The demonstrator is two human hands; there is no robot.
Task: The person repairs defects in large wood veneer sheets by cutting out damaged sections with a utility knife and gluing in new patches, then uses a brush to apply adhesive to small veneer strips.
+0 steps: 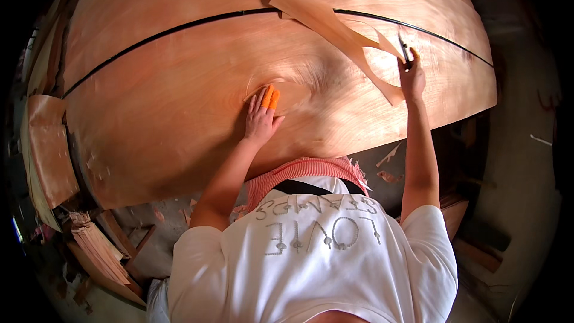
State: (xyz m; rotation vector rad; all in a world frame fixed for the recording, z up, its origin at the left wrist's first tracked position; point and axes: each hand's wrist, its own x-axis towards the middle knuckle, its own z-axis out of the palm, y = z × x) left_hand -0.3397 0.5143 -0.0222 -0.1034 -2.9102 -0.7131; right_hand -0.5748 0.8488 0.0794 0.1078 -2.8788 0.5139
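A large sheet of wood veneer [173,96] with a swirling grain spreads in front of me. My left hand [262,118] lies flat on it, fingers stretched out, with orange covers [270,97] on two of them. Under those fingertips is a small veneer patch [292,94] with a pointed outline. My right hand [412,78] is raised at the right, closed around a slim dark-and-silver knife [405,48] with its tip pointing away from me. Beside that hand, a torn, forked strip of thin veneer [332,28] lies across the sheet.
A long black strip [197,23] curves across the sheet, partly covered by the torn veneer. Brown veneer pieces [52,143] rest at the left edge. A bundle of veneer strips [98,245] lies lower left. Scraps [388,176] litter the floor below the sheet's near edge.
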